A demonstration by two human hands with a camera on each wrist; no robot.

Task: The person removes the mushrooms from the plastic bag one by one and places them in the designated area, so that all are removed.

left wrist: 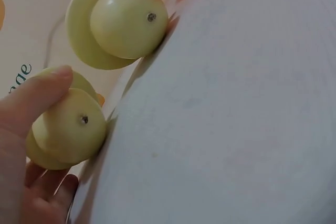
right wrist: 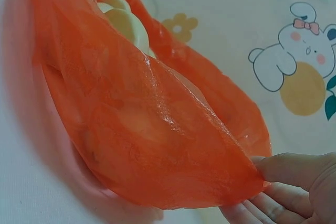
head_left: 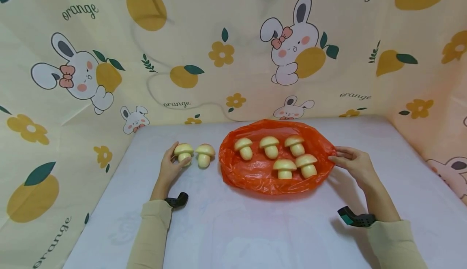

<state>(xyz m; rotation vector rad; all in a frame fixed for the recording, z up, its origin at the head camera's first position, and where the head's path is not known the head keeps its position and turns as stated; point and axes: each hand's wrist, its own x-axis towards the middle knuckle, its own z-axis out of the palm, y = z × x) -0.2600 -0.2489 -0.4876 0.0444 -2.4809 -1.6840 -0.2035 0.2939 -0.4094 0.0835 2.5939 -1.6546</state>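
My left hand holds a pale yellow toy mushroom on the table, its thumb on one side and fingers on the other. Just right of it stands a second mushroom; the left wrist view shows the stem ends of both mushrooms. In the middle lies a red plastic bag, its mouth spread wide. Several more mushrooms sit inside the bag. At the bag's right end, my right hand pinches the rim between thumb and fingers, as the right wrist view also shows.
A white table carries everything. Behind it and along both sides hangs a cream cloth printed with rabbits and oranges. Each wrist wears a black device.
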